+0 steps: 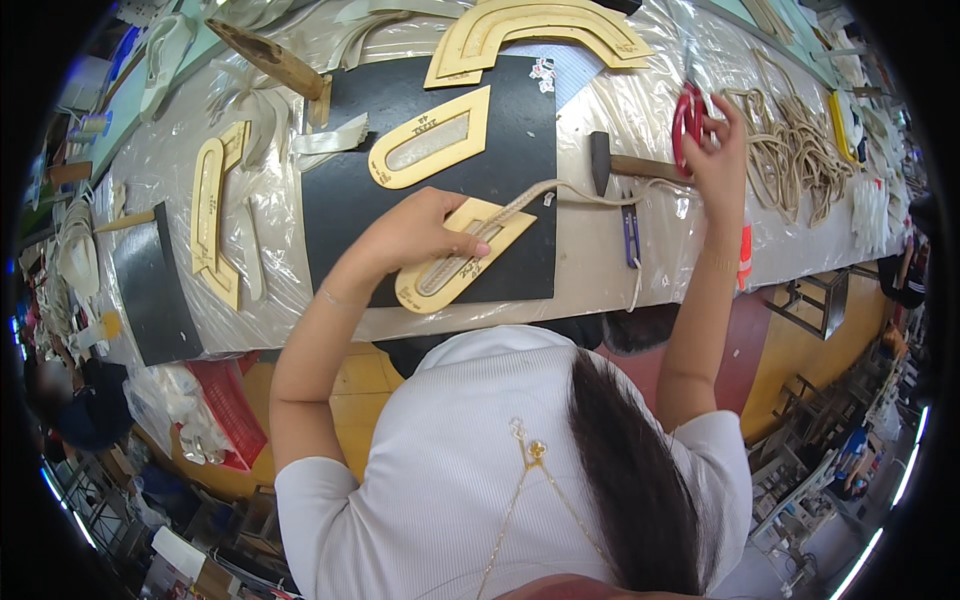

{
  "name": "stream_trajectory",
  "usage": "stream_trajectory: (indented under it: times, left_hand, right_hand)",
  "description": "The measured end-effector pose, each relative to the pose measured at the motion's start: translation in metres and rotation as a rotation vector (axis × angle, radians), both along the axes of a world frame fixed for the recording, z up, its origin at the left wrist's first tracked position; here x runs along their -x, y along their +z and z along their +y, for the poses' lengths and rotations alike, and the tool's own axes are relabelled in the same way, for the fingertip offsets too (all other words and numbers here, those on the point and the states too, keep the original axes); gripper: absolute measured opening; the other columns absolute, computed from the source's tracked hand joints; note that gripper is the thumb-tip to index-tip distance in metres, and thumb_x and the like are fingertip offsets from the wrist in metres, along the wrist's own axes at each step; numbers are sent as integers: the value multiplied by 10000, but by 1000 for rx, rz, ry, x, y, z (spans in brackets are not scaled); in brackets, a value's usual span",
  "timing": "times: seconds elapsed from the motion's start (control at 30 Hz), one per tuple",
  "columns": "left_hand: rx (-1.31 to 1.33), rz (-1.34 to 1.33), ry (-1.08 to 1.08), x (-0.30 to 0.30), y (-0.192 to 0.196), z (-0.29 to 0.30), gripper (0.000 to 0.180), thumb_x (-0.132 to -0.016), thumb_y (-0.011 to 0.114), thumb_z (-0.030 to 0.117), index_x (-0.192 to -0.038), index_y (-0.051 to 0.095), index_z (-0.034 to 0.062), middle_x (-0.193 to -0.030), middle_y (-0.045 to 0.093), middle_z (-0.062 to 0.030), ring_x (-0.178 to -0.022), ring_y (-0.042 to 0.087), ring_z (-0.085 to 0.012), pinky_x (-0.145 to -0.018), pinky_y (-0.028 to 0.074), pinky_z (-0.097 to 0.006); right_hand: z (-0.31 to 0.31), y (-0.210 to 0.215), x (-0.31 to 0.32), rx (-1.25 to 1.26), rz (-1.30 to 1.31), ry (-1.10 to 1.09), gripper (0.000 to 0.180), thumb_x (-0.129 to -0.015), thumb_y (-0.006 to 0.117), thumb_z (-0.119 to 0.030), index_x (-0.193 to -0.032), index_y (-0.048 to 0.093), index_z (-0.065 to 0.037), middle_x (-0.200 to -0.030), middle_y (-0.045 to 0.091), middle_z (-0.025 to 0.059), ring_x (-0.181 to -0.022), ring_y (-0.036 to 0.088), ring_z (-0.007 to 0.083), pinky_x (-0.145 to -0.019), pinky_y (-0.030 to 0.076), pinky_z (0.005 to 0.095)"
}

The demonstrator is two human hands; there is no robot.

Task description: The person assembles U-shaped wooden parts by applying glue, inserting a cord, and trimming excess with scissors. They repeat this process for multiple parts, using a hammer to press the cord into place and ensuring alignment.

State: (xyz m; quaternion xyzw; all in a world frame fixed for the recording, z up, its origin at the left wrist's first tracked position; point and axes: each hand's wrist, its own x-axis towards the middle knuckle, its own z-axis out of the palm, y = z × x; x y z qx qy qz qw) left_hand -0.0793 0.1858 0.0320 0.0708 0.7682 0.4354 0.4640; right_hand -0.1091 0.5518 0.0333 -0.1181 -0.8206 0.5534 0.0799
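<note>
My left hand [420, 232] grips a pale wooden template [500, 262] with a long U-shaped slot, thumb pressed on its face. In the slot lies a beige cord [545, 188], whose free length leaves the template's upper end and runs right, past the hammer. My right hand [722, 160] is raised at the right, its fingers wrapped round the red handles of a pair of scissors [687, 125], blades pointing away from me. Beneath the left hand is a black mat [340, 215]. A second slotted template [470, 112] rests on the mat just beyond it.
A hammer [601, 163] lies between my hands, near small purple thread snips [631, 235]. Tangled cord [790, 150] is heaped at the right. Further templates [208, 205] lie left, and a larger arched one [520, 22] at the far side. A wooden mallet [265, 55] lies far left.
</note>
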Motion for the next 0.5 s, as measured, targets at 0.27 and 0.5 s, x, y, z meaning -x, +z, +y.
stream_trajectory:
  times: [0.27,0.5]
  left_hand:
    - [-210,-369,166,9,-1,-5,333,-928,723,133,-1208,592,9,-998,687,-19,-826,638,-52,-740,535,-220]
    - [-264,-298,67,2,20,-8,338,-911,738,164,-1181,632,-10,-988,703,-51,-831,631,-64,-750,520,-228]
  right_hand:
    - [-32,6,-151,-90,-263,463,1038,-510,986,-461,-1273,432,-28,-1057,574,64,-884,599,193,-840,505,303]
    - [-23,23,-135,-356,-443,700,928,-554,913,-574,-1155,519,14,-902,537,140,-780,561,275,-702,459,362]
